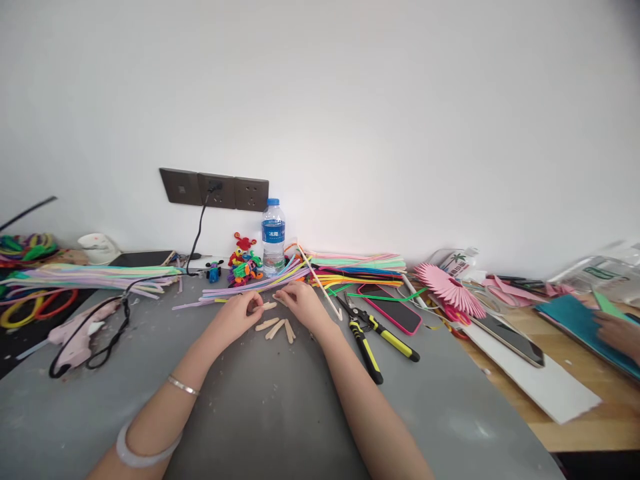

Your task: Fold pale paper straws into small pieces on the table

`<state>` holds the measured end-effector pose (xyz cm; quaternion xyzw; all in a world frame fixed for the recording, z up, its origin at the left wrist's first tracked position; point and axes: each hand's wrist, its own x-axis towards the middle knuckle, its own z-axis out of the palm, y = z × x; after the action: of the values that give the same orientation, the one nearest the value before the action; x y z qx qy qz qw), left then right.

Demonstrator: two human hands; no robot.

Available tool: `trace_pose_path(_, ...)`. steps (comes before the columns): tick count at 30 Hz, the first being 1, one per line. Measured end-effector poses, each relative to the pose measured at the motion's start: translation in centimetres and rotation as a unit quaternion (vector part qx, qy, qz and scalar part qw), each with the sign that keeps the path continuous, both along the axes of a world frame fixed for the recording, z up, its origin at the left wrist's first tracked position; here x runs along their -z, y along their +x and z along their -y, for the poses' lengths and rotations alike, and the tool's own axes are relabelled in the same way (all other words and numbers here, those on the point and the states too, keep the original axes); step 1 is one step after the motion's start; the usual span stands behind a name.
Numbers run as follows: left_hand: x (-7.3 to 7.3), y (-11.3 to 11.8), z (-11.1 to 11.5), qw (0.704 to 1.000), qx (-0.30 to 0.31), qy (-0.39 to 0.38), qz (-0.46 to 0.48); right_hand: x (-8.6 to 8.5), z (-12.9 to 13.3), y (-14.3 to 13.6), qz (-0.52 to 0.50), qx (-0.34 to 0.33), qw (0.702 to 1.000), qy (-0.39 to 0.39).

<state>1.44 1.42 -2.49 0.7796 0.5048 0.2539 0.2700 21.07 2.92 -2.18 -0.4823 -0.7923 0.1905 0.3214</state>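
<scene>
On the grey table lie several short beige pieces that look like cut wooden craft sticks (274,329), just below my hands. My left hand (241,312) is closed in a pinch, its fingertips on one such short stick piece (270,306). Close by on the right, my right hand (301,305) has its thumb and fingers pressed together; whatever lies between them is too small to make out. The two hands are a little apart. To the right of my right forearm rest yellow-and-black pruning shears (373,333).
Behind the hands are bundles of pipe cleaners (357,273), a water bottle (273,240) and small colourful figures (244,263). A pink glue gun (80,333) with a black cord lies left. Rightward are phones (393,310), a pink paper fan (447,290) and another person's hand (620,333).
</scene>
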Motion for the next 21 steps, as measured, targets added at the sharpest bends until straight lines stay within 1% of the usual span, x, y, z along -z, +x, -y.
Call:
trace_pose_path(1,-0.1,0.1,0.0,1.000,0.004,0.001,0.007,-0.1,0.1,-0.1,-0.026,-0.009,1.000,-0.004)
trace_pose_path(3,-0.3,0.2,0.0,0.999,0.014,0.015,0.028,-0.3,0.3,-0.2,-0.077,-0.049,0.996,-0.020)
trace_pose_path(6,-0.5,0.4,0.0,0.997,0.005,0.035,0.073,-0.7,0.7,-0.5,-0.116,-0.107,0.987,-0.038)
trace_pose_path(7,-0.6,0.5,0.0,0.995,-0.003,0.035,0.091,-0.8,0.7,-0.6,-0.122,-0.113,0.985,-0.040)
trace_pose_path(9,-0.8,0.6,0.0,0.991,-0.014,0.026,0.134,-0.9,0.8,-0.6,-0.136,-0.105,0.985,-0.034)
trace_pose_path(12,-1.1,0.6,0.0,0.979,-0.010,-0.005,0.205,-1.0,0.8,-0.5,-0.148,-0.086,0.985,-0.006)
trace_pose_path(14,-1.1,0.7,0.0,0.966,-0.011,-0.039,0.254,-1.0,0.7,-0.5,-0.149,-0.081,0.985,0.010)
trace_pose_path(16,-1.1,0.8,0.1,0.949,-0.028,-0.080,0.304,-1.1,0.7,-0.5,-0.156,-0.080,0.985,0.012)
trace_pose_path(19,-1.0,1.3,0.3,0.917,-0.056,-0.137,0.371,-1.2,0.9,-0.8,-0.172,-0.082,0.982,0.014)
trace_pose_path(21,-0.8,1.6,0.5,0.895,-0.065,-0.166,0.408,-1.2,1.1,-1.0,-0.183,-0.088,0.979,0.015)
